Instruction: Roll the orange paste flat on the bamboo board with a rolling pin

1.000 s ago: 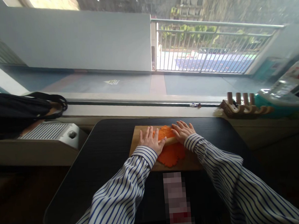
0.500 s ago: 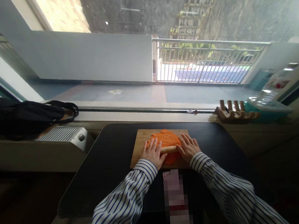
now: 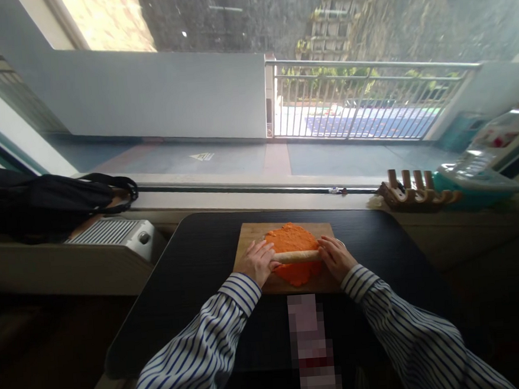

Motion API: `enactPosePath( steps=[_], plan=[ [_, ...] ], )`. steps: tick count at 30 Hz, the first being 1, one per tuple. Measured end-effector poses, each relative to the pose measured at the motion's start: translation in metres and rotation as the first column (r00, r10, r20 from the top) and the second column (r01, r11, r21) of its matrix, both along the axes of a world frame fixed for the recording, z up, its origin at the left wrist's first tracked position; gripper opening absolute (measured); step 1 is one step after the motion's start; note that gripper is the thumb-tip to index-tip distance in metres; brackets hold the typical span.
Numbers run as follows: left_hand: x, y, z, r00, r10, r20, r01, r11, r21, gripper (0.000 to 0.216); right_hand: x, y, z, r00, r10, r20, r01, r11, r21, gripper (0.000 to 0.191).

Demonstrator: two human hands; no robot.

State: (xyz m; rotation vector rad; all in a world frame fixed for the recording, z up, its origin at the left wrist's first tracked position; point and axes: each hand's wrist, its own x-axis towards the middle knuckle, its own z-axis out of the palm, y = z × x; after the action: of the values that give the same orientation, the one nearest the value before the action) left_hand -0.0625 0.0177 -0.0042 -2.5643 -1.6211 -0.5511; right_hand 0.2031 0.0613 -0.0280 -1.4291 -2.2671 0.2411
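Note:
A pale wooden rolling pin (image 3: 297, 256) lies crosswise on a flat sheet of orange dough (image 3: 293, 237). The dough spreads over a wooden board (image 3: 250, 235), showing both beyond the pin and on its near side. My left hand (image 3: 258, 262) wraps round the pin's left end, its thumb on the near side. At the right end, my right hand (image 3: 335, 255) curls its fingers over the pin. Both ends of the pin are hidden beneath my hands.
The board rests on a black table (image 3: 193, 264) against a window sill. A white heater-like unit (image 3: 124, 236) and a black bag (image 3: 42, 201) are at the left. A wooden rack (image 3: 413, 195), a teal container (image 3: 476, 185) and a plastic bottle (image 3: 489, 140) stand at the right.
My hands have moved apart toward the pin's ends, and their outstretched fingers now curl round it. More of the pin's middle shows. The view has shifted slightly.

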Motion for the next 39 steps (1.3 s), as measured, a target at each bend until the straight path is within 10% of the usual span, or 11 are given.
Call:
enactPosePath(
  steps=[14, 33, 39],
  plan=[
    [0.005, -0.004, -0.005, 0.983, 0.148, -0.111, -0.155, 0.986, -0.056, 0.058, -0.035, -0.009, 0.032, 0.945, -0.008, 0.326, 0.039, 0.995, -0.09, 0.047],
    [0.002, 0.077, 0.015, 0.926, 0.355, -0.13, -0.378, 0.852, -0.362, 0.064, -0.062, 0.08, 0.042, 0.929, -0.045, 0.368, 0.165, 0.94, -0.3, 0.047],
    [0.002, 0.046, 0.011, 0.964, 0.213, -0.158, -0.245, 0.944, -0.222, 0.065, -0.052, 0.04, 0.042, 0.903, -0.01, 0.429, 0.107, 0.973, -0.203, 0.051]
  ],
)
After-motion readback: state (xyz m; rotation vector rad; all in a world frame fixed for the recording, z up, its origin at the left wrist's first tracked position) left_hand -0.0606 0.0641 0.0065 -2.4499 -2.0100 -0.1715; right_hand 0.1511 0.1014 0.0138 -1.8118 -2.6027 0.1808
